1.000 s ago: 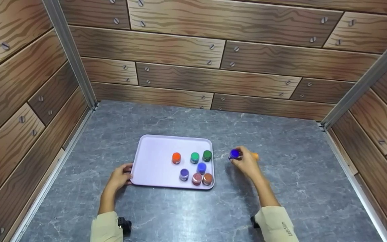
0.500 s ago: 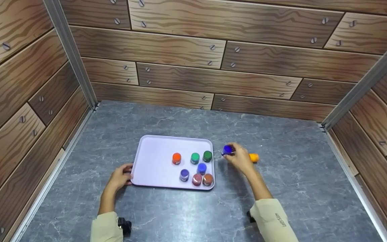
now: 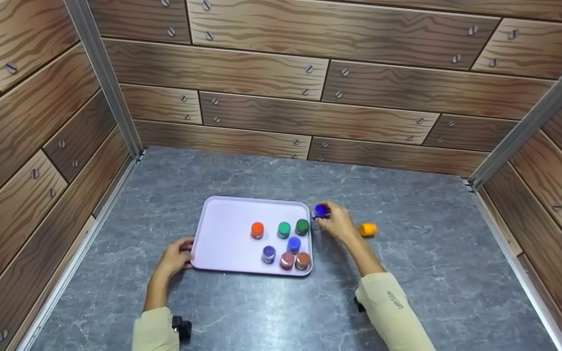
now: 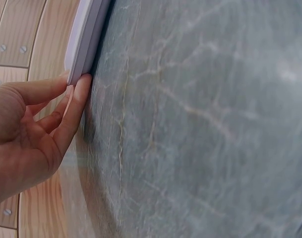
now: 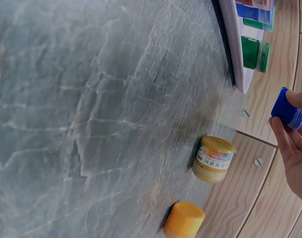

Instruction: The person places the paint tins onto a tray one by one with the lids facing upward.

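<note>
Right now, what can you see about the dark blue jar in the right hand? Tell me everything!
The dark blue jar is round, looks like plastic, and has a ribbed lid on. The right hand pinches it between thumb and fingers. It is held above the table, lid up and seemingly a bit tilted, just outside the right edge of the tray.
</note>
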Demonstrator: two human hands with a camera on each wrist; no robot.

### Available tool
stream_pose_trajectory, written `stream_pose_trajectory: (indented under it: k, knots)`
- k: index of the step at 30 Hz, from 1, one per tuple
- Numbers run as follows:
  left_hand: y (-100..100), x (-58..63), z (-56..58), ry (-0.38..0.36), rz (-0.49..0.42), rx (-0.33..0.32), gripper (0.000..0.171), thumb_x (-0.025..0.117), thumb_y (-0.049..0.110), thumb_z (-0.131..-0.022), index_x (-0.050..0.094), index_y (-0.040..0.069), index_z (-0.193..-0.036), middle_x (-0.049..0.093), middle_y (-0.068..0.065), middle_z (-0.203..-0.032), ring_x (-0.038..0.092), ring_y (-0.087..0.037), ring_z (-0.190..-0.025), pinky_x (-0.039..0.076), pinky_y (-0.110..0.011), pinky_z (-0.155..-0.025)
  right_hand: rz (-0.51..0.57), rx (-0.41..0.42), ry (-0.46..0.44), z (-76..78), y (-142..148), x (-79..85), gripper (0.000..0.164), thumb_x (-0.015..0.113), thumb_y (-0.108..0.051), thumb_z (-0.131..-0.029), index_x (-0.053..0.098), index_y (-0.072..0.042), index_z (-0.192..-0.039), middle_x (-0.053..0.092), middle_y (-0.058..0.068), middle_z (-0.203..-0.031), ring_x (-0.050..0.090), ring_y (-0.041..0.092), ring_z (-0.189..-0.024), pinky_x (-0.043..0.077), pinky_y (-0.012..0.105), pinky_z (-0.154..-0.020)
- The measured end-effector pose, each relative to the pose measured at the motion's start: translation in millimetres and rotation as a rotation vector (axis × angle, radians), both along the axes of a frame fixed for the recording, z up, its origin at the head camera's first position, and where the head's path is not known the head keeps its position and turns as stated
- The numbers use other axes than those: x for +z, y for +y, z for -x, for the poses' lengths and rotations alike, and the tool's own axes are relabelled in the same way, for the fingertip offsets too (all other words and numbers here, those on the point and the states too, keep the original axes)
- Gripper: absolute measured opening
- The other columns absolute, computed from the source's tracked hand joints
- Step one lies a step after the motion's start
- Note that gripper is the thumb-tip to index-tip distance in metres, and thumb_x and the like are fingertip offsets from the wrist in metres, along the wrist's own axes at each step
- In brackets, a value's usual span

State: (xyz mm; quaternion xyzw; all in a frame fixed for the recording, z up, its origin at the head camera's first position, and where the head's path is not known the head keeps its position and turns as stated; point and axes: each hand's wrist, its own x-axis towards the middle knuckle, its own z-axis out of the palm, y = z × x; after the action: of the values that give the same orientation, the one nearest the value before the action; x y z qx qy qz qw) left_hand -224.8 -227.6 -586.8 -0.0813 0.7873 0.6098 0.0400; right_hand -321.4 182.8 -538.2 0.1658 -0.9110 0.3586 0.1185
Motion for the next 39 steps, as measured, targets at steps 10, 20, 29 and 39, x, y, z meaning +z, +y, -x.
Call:
stream_pose_trajectory:
  k: [10,20,29,39]
  knots:
    - [-0.6,-0.3,1.1,0.006,-0.008,0.000,0.044,0.049,-0.020,-0.076,0.047,-0.015,-0.119,0.054,-0.024,-0.102,0.057,-0.024,-0.079,0.054,-0.031,-0.055,-0.046,0.024,-0.015,17.9,-11.5,-5.2,0.036,0.071,-0.002,-0.073,0.060,0.006,-0.107,0.061,0.023,-0.101,0.058,0.035,-0.093,0.048,0.043,-0.083]
    - [-0.3,1.8,-1.0,-0.021,0.011,-0.014,0.045,0.050,-0.019,-0.077,0.045,-0.015,-0.122,0.053,-0.027,-0.107,0.057,-0.027,-0.086,0.054,-0.032,-0.058,-0.034,0.039,-0.016,27.8,-20.2,-19.1,0.035,0.072,0.003,-0.072,0.061,0.003,-0.105,0.062,0.023,-0.099,0.061,0.034,-0.086,0.050,0.042,-0.077]
    - [-0.6,1.7,-1.0,-0.022,0.006,-0.012,0.044,0.049,-0.019,-0.078,0.044,-0.015,-0.122,0.052,-0.027,-0.107,0.057,-0.026,-0.084,0.054,-0.031,-0.058,-0.017,0.077,0.025,34.0,-22.8,-30.8,0.034,0.074,0.004,-0.069,0.061,0.006,-0.101,0.060,0.022,-0.098,0.059,0.037,-0.089,0.050,0.043,-0.079]
    - [-1.3,2.2,0.2,-0.044,0.015,-0.008,0.046,0.050,-0.018,-0.078,0.044,-0.014,-0.123,0.051,-0.027,-0.109,0.057,-0.028,-0.088,0.054,-0.031,-0.058,-0.054,0.112,0.055,37.0,-25.5,-36.5,0.035,0.074,0.005,-0.069,0.062,0.008,-0.102,0.061,0.023,-0.100,0.057,0.038,-0.093,0.048,0.044,-0.083]
